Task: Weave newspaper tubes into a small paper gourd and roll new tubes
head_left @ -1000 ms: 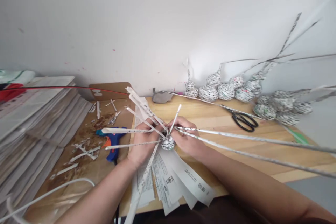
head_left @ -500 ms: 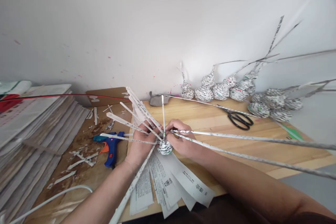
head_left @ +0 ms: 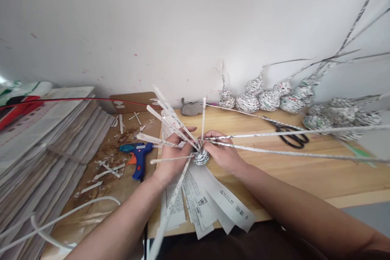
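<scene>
A small round piece woven from rolled newspaper (head_left: pixel 201 157) sits between my hands at the front of the table. Long paper tubes fan out of its top: one stands upright, several lean left, and two long ones (head_left: pixel 258 134) run off to the right. My left hand (head_left: pixel 173 152) wraps round the left side of the piece, among the leaning tubes. On the other side my right hand (head_left: pixel 221 150) is closed at the base of the two long tubes, fingertips at the rim. Flat printed paper strips (head_left: pixel 210 201) lie beneath the piece.
A blue glue gun (head_left: pixel 140 158) lies left among paper scraps, beside a tall stack of newspapers (head_left: pixel 61 150). Black scissors (head_left: pixel 292 136) are on the right. Finished woven gourd shapes (head_left: pixel 250 97) line the wall, with more piled (head_left: pixel 338 115) at far right. A white cable (head_left: pixel 82 209) loops at lower left.
The view has shifted, so the scene sits further right and the hands slightly higher. The leaning tubes have changed angle a little. Both hands stay at the woven piece.
</scene>
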Demonstrator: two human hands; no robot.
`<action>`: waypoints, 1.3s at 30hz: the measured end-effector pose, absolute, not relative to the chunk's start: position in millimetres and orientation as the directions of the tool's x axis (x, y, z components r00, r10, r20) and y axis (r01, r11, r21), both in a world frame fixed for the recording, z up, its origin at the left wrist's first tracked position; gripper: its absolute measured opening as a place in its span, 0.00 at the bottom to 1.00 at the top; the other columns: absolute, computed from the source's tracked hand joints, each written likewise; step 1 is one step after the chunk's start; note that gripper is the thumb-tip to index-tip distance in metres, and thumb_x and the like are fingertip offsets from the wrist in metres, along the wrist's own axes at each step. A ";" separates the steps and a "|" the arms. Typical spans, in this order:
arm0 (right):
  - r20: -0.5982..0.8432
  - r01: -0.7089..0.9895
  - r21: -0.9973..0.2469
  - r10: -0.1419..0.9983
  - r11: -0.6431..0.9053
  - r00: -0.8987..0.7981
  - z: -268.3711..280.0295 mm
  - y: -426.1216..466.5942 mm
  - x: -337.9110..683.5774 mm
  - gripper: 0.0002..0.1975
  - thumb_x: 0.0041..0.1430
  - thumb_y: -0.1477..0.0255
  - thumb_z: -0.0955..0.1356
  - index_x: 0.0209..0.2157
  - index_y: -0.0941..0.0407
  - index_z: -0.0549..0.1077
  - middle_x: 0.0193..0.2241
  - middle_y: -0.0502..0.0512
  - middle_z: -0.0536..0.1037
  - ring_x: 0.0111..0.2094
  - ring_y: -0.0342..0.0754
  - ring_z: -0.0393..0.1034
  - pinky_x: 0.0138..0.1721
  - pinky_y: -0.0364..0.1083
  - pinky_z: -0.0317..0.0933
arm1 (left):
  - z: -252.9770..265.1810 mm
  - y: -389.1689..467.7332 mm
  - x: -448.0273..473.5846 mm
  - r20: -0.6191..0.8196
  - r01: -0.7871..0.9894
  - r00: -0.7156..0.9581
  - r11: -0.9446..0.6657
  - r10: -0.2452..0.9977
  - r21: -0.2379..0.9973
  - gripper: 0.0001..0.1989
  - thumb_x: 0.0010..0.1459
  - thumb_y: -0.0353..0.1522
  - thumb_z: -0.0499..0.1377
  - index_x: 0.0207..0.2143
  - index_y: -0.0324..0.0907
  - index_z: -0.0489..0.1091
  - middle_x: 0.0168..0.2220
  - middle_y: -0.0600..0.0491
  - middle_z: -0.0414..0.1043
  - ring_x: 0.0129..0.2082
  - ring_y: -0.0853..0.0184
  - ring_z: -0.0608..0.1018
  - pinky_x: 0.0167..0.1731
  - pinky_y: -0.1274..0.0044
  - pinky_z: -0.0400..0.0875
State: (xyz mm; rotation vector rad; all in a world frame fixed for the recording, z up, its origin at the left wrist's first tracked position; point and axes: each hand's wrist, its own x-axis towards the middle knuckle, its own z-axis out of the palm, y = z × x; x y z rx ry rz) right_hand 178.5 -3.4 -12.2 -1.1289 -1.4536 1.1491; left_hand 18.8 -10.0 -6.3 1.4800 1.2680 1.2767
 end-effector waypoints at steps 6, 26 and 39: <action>0.027 0.008 -1.000 0.996 0.028 -0.088 -14.5 -0.8 177.8 0.10 0.48 0.64 0.73 0.28 0.56 0.77 0.27 0.53 0.79 0.30 0.48 0.72 0.34 0.46 0.66 | -6.8 -13.9 22.7 0.336 0.363 0.020 -0.320 0.942 0.875 0.14 0.58 0.30 0.57 0.47 0.43 0.73 0.35 0.53 0.77 0.36 0.66 0.78 0.41 0.75 0.71; -0.019 -0.095 -0.995 1.000 -0.020 -0.011 -12.8 -0.1 179.6 0.09 0.49 0.65 0.73 0.26 0.56 0.77 0.25 0.51 0.78 0.30 0.46 0.71 0.33 0.45 0.63 | -8.6 -15.9 23.1 0.280 0.262 0.016 -0.274 0.960 0.925 0.12 0.58 0.31 0.58 0.45 0.43 0.71 0.35 0.53 0.76 0.34 0.67 0.77 0.37 0.77 0.72; -0.064 -0.215 -0.974 0.997 -0.073 -0.049 -18.1 -2.5 174.6 0.06 0.47 0.69 0.73 0.27 0.56 0.76 0.26 0.50 0.78 0.29 0.45 0.71 0.35 0.45 0.64 | -4.6 -12.7 21.0 0.267 0.287 -0.018 -0.250 0.964 0.925 0.10 0.55 0.32 0.61 0.41 0.40 0.72 0.36 0.51 0.76 0.38 0.65 0.78 0.43 0.74 0.71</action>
